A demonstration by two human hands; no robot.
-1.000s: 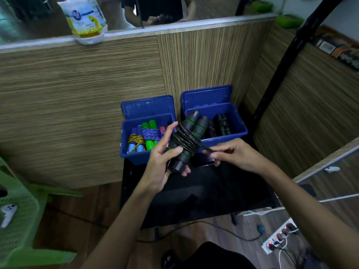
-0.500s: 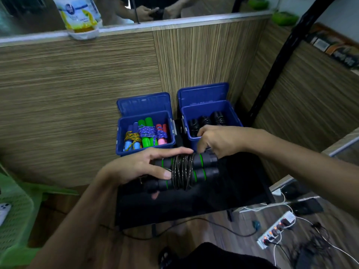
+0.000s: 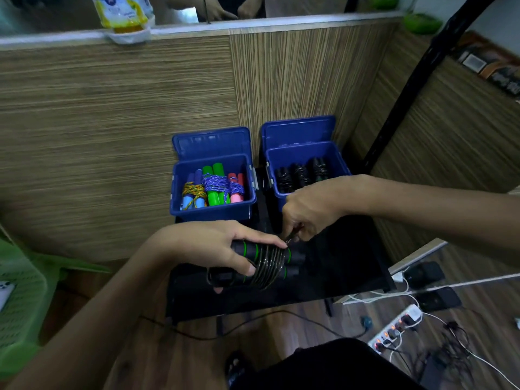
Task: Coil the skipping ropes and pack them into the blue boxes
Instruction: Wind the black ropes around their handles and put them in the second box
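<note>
The left hand [image 3: 208, 249] grasped a black skipping rope [image 3: 264, 263], fingers curled over the top of its two handles and thumb pressed against the near handle. The handles lay side by side, roughly horizontal, each marked with green rings, and the dark cord was wound in close turns around both. The bundle was held just above the black desk [image 3: 337, 277], in front of the boxes.

The right hand [image 3: 312, 212] was positioned at the upper right end of the coil, fingers bent downward and pinching what appeared to be the loose end of the cord; the exact grip was partly hidden by the fingers.

Two blue boxes stood at the rear of the desk against a wood-grain partition [image 3: 112, 136], lids raised. The left blue box [image 3: 211, 212] contained coiled ropes with blue, green and pink handles. The right blue box [image 3: 306, 153] contained three black coiled ropes; its near wall was partly covered by the right hand.

A green plastic chair [image 3: 19, 291] stood at the left edge. A power strip [image 3: 396, 327] with cables lay on the wooden floor to the right. A yellow-and-white pouch [image 3: 123, 15] rested on top of the partition.
</note>
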